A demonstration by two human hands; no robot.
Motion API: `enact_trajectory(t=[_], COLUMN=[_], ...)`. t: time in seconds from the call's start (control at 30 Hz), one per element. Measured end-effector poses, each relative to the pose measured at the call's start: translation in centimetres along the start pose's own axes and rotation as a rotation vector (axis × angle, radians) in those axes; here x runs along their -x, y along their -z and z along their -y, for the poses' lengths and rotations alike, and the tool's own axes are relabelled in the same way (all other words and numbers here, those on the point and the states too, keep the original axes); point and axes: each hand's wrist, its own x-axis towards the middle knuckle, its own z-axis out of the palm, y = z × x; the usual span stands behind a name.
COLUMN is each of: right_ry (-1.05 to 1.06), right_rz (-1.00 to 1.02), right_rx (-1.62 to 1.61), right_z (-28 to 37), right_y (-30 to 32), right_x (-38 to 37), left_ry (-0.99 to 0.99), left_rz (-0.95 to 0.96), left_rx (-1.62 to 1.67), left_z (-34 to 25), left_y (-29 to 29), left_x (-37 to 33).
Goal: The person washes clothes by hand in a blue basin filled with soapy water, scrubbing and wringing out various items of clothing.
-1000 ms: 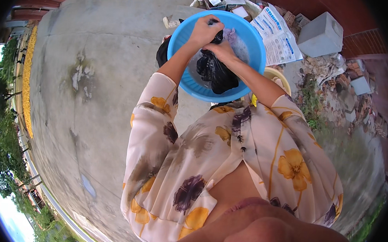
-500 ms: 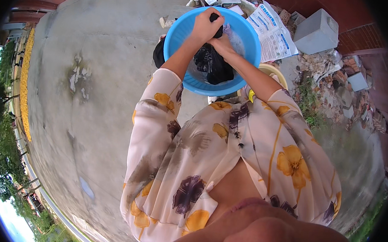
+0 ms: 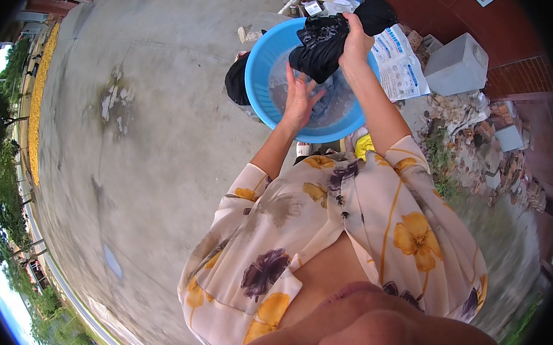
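Observation:
A wet black garment [image 3: 318,55] hangs over the far side of a round blue basin [image 3: 257,88], one end reaching past the rim to the right. My right hand [image 3: 356,45] is closed round it and holds it up. Below the garment, my left hand [image 3: 299,102] is open, its fingers spread over the basin near the hanging cloth. Cloudy water and a greyish cloth [image 3: 334,99] lie in the basin, partly hidden by the garment and my hand.
A black bundle [image 3: 236,82] rests against the basin's left side. To the right lie a printed sack [image 3: 399,66], a pale grey box [image 3: 457,64] and a heap of broken bricks [image 3: 484,132]. Concrete ground [image 3: 164,132] spreads to the left.
The black garment has come up out of the basin, raised in my right hand to the far right. My left hand has let go of it and lowered, fingers spreading.

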Motion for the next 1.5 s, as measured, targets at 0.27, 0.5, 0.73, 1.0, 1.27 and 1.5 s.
enact_trajectory(t=[0.27, 0.5, 0.73, 1.0, 1.27, 1.5], right_ry=[-0.177, -0.006, 0.119, 0.137, 0.349, -0.316], right_rz=[0.168, 0.500, 0.651, 1.035, 0.988, 0.525], right_rx=[0.082, 0.484, 0.735, 0.908, 0.882, 0.242], right_z=[-2.4, -0.6, -1.4, -1.4, 2.2, 0.7], right_y=[3.1, 4.4, 5.8, 6.5, 5.0, 4.4], right_x=[7.1, 7.8, 7.3, 5.3, 4.7, 3.8], left_ry=[-0.054, 0.165, 0.315, 0.377, 0.616, 0.669], left_rz=[-0.119, -0.225, -0.098, 0.020, -0.153, -0.002], left_rx=[0.511, 0.468, 0.466, 0.419, 0.218, 0.281], left_z=[0.2, 0.0, 1.8, 3.5, -2.2, -3.5], left_y=[1.6, 1.5, 4.0, 5.5, 1.2, -0.5], left_x=[-6.4, -6.7, -6.9, -7.0, -6.8, -4.8])
